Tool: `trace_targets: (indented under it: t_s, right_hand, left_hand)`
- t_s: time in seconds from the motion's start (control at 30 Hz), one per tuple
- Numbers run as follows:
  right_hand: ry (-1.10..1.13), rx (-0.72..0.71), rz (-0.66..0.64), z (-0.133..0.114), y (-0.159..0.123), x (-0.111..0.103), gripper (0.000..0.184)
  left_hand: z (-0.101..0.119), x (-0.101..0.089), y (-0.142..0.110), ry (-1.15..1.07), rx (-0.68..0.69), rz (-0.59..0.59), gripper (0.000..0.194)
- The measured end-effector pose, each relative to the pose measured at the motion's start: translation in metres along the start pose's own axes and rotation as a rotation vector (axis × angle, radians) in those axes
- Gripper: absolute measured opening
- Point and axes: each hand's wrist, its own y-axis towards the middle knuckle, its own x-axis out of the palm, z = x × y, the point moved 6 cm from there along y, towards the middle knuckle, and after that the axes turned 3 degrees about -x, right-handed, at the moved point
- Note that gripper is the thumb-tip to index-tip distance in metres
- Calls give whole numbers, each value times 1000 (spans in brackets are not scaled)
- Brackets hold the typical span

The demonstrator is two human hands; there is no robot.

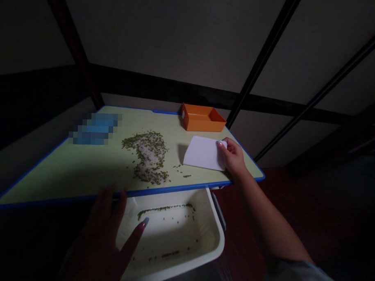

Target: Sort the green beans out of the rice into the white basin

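My right hand (233, 156) pinches the right edge of a flat white card or sheet (205, 153), thumb on top, held over the right part of the table. Left of the card lies a spread heap of small green beans mixed with whitish grains (150, 153). A few loose beans (186, 176) are near the table's front edge. My left hand (110, 232) is in shadow with its fingers spread, fingertips at the table edge and thumb over a white tub (216, 240). Some beans lie in the tub, which stands just below the edge.
The pale green table (82, 169) has a blue rim. At its back right stands an orange open box (205, 124). A blurred-out blue object (97, 129) lies at the left. Behind the table rises a panelled wall (178, 42); dark red floor (271, 192) shows at right.
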Motion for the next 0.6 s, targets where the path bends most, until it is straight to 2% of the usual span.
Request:
trace_targets:
  t_s: [0.23,0.6]
  right_hand:
    - [-40,3,-71,-2,-1,6,57]
    - [-108,-42,-19,2,3,0,55]
  left_hand:
    - [2,0,0,22,33,6,70]
    - [6,-4,1,3,51,33,71]
